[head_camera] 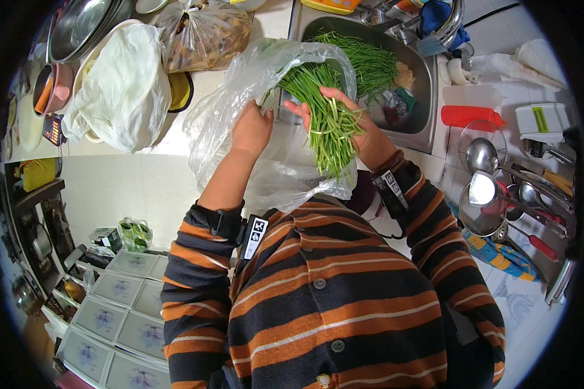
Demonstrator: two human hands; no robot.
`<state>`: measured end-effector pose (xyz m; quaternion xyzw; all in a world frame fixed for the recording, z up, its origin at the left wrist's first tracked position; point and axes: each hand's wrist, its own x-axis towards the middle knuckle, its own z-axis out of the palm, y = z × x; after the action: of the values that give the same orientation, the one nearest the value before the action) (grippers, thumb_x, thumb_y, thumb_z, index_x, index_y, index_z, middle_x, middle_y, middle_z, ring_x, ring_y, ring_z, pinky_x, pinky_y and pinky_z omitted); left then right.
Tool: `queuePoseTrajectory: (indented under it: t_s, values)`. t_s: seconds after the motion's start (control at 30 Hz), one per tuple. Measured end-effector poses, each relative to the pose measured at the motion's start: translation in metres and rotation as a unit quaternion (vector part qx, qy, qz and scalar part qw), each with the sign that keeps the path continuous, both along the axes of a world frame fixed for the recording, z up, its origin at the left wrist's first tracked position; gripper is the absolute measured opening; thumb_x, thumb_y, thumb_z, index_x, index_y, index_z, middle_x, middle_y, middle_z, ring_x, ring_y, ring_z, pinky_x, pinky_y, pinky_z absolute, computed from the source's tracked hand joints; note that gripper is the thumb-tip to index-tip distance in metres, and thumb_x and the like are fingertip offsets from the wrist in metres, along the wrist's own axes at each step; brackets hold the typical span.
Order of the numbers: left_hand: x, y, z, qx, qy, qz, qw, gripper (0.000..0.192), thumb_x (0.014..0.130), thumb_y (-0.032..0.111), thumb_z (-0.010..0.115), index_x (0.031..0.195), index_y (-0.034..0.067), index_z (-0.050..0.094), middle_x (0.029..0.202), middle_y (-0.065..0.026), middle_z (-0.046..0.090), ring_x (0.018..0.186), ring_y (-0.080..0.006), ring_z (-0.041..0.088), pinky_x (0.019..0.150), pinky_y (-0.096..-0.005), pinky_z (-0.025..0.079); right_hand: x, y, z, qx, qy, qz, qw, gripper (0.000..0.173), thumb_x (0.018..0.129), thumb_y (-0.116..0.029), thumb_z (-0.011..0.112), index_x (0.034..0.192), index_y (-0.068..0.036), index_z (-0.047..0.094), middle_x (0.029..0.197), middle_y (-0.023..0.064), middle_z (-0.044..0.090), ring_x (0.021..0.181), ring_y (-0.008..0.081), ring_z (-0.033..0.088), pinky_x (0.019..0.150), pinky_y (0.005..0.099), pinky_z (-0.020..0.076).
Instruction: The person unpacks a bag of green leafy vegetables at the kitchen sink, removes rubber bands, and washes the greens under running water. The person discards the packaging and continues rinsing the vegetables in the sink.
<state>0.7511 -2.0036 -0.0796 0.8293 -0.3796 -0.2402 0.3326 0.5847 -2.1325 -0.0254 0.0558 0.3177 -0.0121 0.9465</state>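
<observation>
My right hand (365,129) is closed around a thick bundle of long green chives (328,112), pale cut ends towards me and tops inside the mouth of a clear plastic bag (219,112). At the left side of the bag's opening is my left hand (253,127), fingers curled, a few green blades near its fingertips; whether it grips the bag or the blades is unclear. More chives (367,63) lie loose in the steel sink (425,104) beyond, beside a tan sponge-like piece (403,76) and a green scouring pad (406,98).
Left on the counter stand a cloth-covered basket (121,90), a tied plastic bag of dark food (206,36) and a pink pot (61,87). A faucet (399,26) rises behind the sink. Along the right wall are a red squeeze bottle (469,116) and hanging ladles (481,155).
</observation>
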Motion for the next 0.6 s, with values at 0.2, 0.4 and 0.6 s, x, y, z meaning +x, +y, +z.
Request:
queuePoseTrajectory:
  t_s: [0.2, 0.4, 0.6]
  values:
    - [-0.008, 0.003, 0.02, 0.016, 0.168, -0.062, 0.984, 0.015, 0.091, 0.009, 0.055, 0.095, 0.001, 0.067, 0.069, -0.0103, 0.066, 0.067, -0.0183, 0.065, 0.065, -0.0316, 0.049, 0.001, -0.004, -0.008, -0.081, 0.021, 0.015, 0.996, 0.061, 0.091, -0.027, 0.06, 0.136, 0.006, 0.033, 0.097, 0.0133, 0.063, 0.087, 0.0239, 0.062, 0.075, 0.0345, 0.056]
    - [-0.012, 0.003, 0.019, 0.041, 0.072, -0.02, 0.996, 0.021, 0.085, 0.015, 0.061, 0.102, 0.003, 0.066, 0.098, -0.0209, 0.066, 0.089, -0.0363, 0.064, 0.08, -0.0417, 0.05, 0.004, 0.0, -0.012, -0.015, -0.012, -0.004, 1.0, 0.065, 0.09, -0.028, 0.061, 0.137, 0.005, 0.03, 0.1, 0.0144, 0.062, 0.089, 0.0241, 0.062, 0.078, 0.0352, 0.0548]
    - [-0.003, -0.007, -0.03, -0.005, -0.024, 0.012, 1.0, 0.035, 0.086, 0.019, 0.064, 0.115, 0.0, 0.058, 0.086, -0.0146, 0.068, 0.065, -0.029, 0.065, 0.072, -0.0364, 0.051, -0.001, 0.002, -0.003, 0.066, -0.021, -0.01, 0.998, 0.079, 0.088, -0.026, 0.064, 0.146, 0.003, 0.017, 0.097, 0.011, 0.062, 0.089, 0.0226, 0.06, 0.078, 0.0323, 0.0539]
